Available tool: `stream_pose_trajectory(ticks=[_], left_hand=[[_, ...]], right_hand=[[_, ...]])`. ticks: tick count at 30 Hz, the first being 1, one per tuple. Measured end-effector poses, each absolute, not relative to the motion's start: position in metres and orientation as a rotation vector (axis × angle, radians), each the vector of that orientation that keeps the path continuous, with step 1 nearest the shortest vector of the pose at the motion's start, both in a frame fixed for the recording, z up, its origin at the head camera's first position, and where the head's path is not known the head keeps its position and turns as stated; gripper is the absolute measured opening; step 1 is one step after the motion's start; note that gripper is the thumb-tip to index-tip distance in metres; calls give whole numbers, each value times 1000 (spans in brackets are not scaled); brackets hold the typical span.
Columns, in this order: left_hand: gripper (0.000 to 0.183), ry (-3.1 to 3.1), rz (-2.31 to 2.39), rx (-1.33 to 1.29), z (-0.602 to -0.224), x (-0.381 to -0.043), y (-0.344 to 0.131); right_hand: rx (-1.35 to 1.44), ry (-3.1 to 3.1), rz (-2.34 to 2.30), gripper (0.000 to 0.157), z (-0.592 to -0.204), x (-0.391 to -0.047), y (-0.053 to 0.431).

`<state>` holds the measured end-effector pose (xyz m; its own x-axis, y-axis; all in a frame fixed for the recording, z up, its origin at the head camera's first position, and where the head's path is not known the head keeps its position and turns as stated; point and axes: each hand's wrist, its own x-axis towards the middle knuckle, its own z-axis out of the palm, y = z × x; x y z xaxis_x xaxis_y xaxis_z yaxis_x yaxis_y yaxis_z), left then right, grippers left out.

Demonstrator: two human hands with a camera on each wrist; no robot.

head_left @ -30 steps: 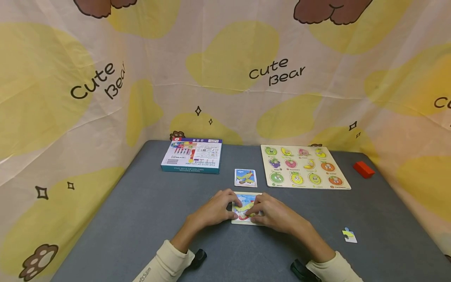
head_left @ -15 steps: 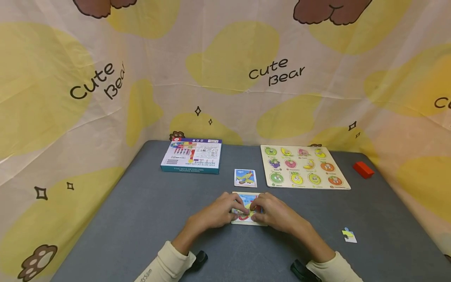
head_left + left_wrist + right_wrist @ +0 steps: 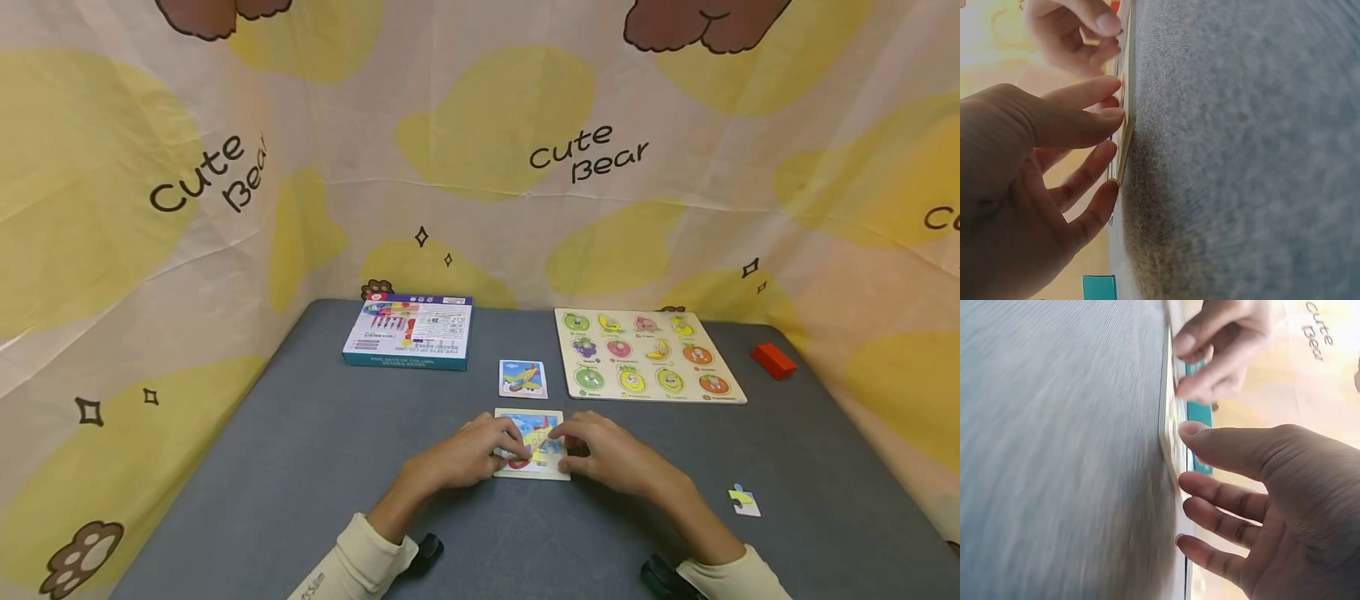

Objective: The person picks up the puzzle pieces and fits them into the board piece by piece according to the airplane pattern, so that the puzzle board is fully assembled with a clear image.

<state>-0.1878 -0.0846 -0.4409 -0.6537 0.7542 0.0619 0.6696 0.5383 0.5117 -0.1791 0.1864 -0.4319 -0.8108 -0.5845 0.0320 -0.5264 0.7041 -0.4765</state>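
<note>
A small jigsaw puzzle board [image 3: 537,427] with a yellow plane picture lies flat before me in the head view, pale-rimmed. My left hand [image 3: 471,454] rests over its left side, index finger reaching across the picture and thumb at the near left edge. On the right side, my right hand [image 3: 617,454] has its fingers gently bent, with the fingertips near or at the board's right edge. The left wrist view shows left fingertips [image 3: 1111,115] against the thin board edge. A loose jigsaw piece [image 3: 743,502], yellow, blue and white, lies apart at the right.
Behind the puzzle board lies a picture card [image 3: 522,379] of a yellow plane. A flat boxed set [image 3: 405,331] is at the back left. The fruit board [image 3: 600,337] lies at the back right, beside a red block [image 3: 774,361]. Patterned cloth surrounds the table.
My right hand has drawn back to the right, off the middle of the puzzle, uncovering more of the picture. My left index finger has moved right across the board. The loose piece stayed put.
</note>
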Motion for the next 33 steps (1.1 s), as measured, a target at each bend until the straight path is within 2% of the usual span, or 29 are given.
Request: stream_pose_trajectory(ticks=[12, 18, 28, 33], left_hand=[[45, 2586, 759, 1216, -442, -186, -86], [45, 2581, 750, 1225, -442, -186, -85], [45, 2573, 745, 1204, -441, -186, -84], [45, 2573, 744, 1208, -441, -186, -85]], right_hand=[[-771, 2925, -772, 34, -430, -158, 262], [-691, 2971, -826, 39, -429, -145, 298], [-398, 3001, -794, 49, -427, -127, 351], [-346, 3014, -833, 49, -435, -119, 374]])
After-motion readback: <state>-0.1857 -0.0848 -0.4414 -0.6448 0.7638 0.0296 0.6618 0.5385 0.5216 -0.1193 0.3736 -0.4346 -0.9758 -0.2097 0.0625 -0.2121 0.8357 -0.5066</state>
